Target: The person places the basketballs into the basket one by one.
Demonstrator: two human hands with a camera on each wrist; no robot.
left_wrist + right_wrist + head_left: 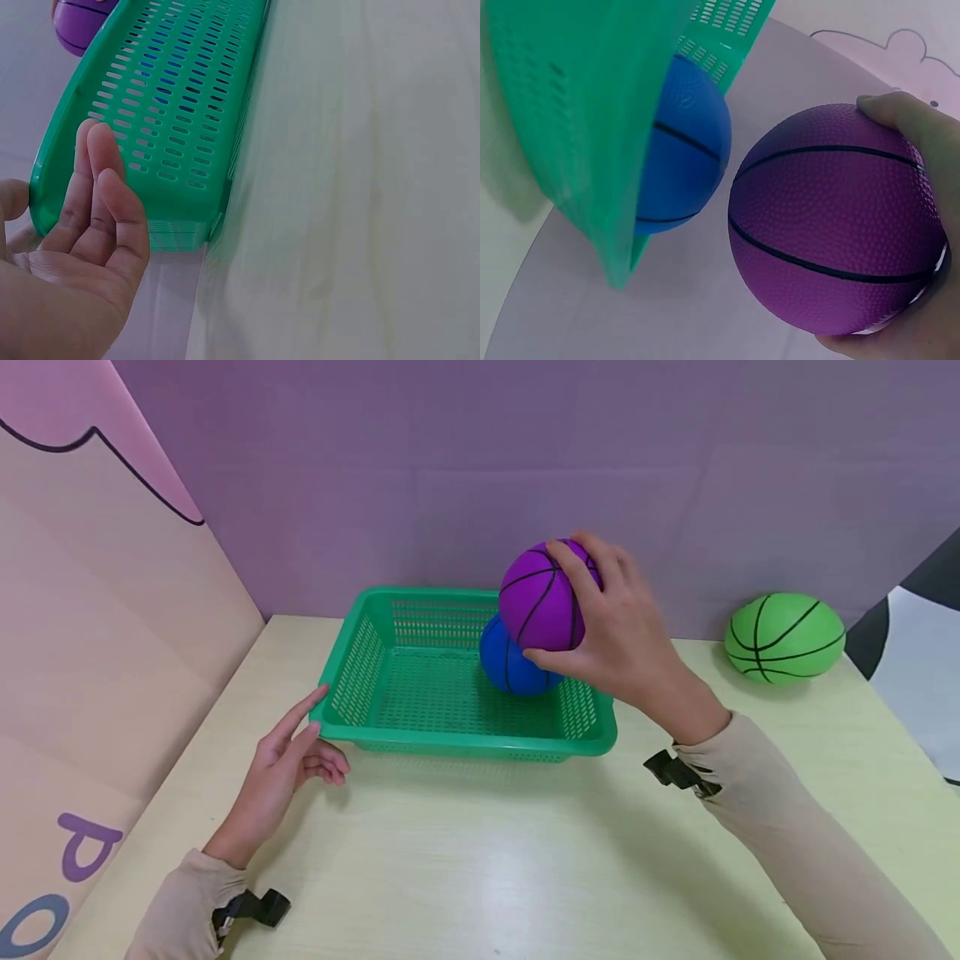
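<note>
While the right hand (626, 635) grips the purple ball (542, 597) from the side, fingers curled over its top and thumb under it, the ball hangs in the air above the right end of the green basket (420, 742). A blue ball (510, 664) lies inside the basket just below the purple one, against the right wall. Over at the near left corner, the left hand (281, 768) rests on the table (480, 860) with its forefinger stretched out to the basket's rim and holds nothing; the other fingers are loosely bent. From the left wrist, the fingers (101, 191) lie right beside the slotted wall. A green ball (784, 637) sits on the table well to the right, near the purple wall (450, 468).
</note>
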